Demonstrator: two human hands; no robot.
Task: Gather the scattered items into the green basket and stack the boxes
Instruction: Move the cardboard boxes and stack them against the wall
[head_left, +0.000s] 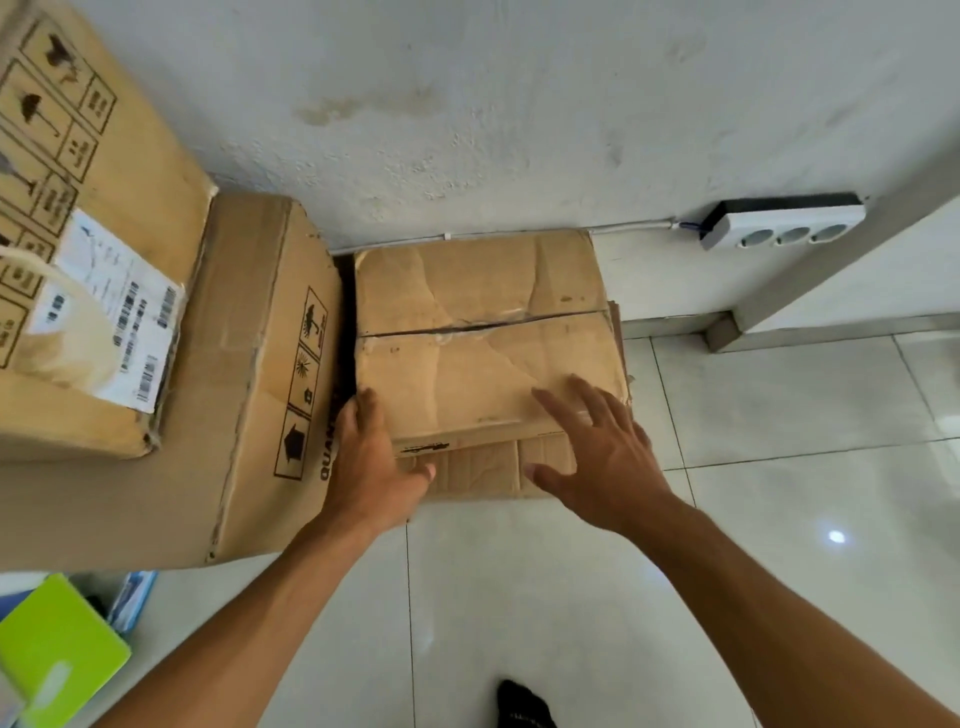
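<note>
Nearest the lens, at the bottom edge just right of centre, sits something dark (522, 704) on the pale tiled floor (779, 519) (probably my own foot, though I cannot be sure). Above it my two forearms reach up toward the frame's centre. My left hand (371, 457) grips the near left corner of the small creased brown cardboard box (483, 322), fingers curled over its top edge and thumb along the front face. My right hand (597, 447) is spread wide, fingers straight, over the box's near right corner; whether it touches yet I cannot tell.

That box lies on the floor against the white wall (519, 104), just beside the large brown cardboard box with printed handling symbols (260, 364), which already carries another labelled brown carton (93, 234) at the upper left.

So I judge this the box-stacking step. Next, my right hand must close on its corner, then both lift evenly. A bright green plastic thing (52, 649) shows at the lower left, perhaps the basket.
</note>
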